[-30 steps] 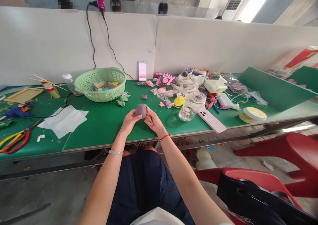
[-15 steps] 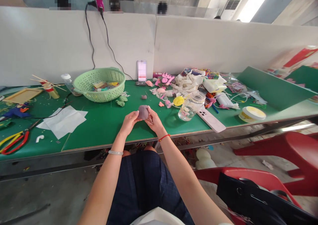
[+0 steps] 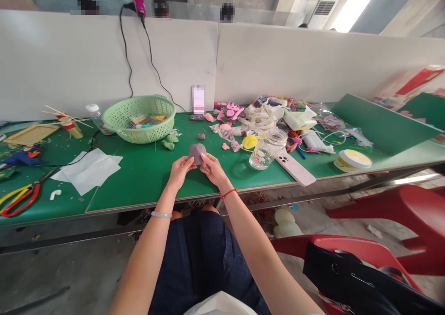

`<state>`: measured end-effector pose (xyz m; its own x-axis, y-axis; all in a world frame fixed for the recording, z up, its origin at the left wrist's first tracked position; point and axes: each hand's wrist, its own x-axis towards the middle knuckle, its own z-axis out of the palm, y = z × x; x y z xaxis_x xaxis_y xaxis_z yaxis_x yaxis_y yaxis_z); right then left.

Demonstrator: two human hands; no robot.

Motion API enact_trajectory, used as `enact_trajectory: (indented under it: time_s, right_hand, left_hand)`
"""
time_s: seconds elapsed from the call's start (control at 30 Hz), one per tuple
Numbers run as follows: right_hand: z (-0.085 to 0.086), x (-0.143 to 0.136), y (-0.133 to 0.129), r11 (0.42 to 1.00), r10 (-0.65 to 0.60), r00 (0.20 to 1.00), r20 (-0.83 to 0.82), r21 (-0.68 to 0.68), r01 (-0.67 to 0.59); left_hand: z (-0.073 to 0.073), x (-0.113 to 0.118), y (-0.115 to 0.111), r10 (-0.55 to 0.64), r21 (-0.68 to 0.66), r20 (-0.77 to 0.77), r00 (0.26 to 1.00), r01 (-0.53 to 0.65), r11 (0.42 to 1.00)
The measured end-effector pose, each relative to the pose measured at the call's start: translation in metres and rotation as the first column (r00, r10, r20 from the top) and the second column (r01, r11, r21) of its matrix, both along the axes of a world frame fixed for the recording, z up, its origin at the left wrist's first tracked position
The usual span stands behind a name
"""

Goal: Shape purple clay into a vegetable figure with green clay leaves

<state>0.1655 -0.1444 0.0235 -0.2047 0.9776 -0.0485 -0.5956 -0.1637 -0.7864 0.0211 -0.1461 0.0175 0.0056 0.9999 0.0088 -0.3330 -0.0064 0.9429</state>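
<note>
Head camera view, looking down at a green table (image 3: 146,176). 2 bare hands meet above its near edge. The left hand (image 3: 180,170) and right hand (image 3: 211,168) together grip a mauve lump of clay (image 3: 196,152), fingertips pinching it from both sides, held just above the tabletop. Behind it lies a small clay scrap (image 3: 201,136). A green basket (image 3: 139,117) sits further left, white paper (image 3: 88,168) nearer. To the right stand a glass jar (image 3: 267,148) and a pink phone (image 3: 295,168), touching.
</note>
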Motion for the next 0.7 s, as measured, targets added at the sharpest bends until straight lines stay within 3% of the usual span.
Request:
enact_trajectory:
  time_s: [0.2,0.7]
  right_hand:
    - [0.0012,-0.0005,0.0019,0.996,-0.085,0.994,-0.071,-0.039,0.082]
    - [0.0014,-0.001,0.0045,0.98,-0.141,0.985,-0.101,-0.158,0.124]
  left_hand:
    - [-0.0022,0.0018,-0.0009,-0.003,0.008,-0.019,1.0,0.004,1.0]
    - [-0.0011,0.0027,-0.0024,0.042,0.081,-0.142,0.989,-0.031,0.996]
